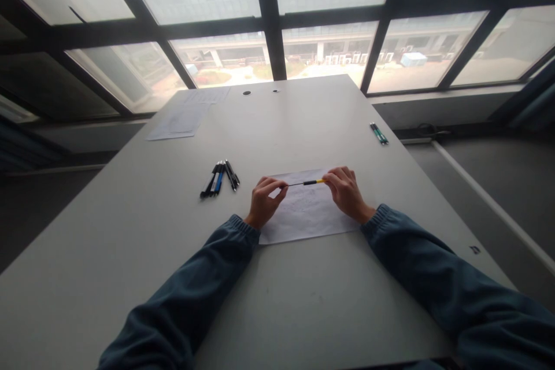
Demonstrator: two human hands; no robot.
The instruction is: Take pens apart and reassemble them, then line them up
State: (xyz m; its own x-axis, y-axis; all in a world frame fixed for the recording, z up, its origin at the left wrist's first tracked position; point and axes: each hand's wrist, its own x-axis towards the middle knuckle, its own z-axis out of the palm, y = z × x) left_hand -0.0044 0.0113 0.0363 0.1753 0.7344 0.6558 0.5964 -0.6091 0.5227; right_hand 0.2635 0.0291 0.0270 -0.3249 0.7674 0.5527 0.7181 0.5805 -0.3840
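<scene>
Over a white paper sheet (pixel 303 219), my two hands hold a pen level between them. My right hand (pixel 347 192) is closed, pinching the yellow pen barrel (pixel 319 181), which has a black grip at its left end. A thin dark pen refill (pixel 295 184) lies in line with that grip, reaching left. The fingertips of my left hand (pixel 265 199) pinch the refill's far end. I cannot tell how much of the refill is inside the barrel. Faint marks show on the paper beneath.
Several black and blue pens (pixel 219 178) lie left of the paper. Green pens (pixel 378 133) rest near the right edge of the white table (pixel 130 214). More paper sheets (pixel 180 118) lie at the far left, and a small dark piece (pixel 474 250) sits at the right.
</scene>
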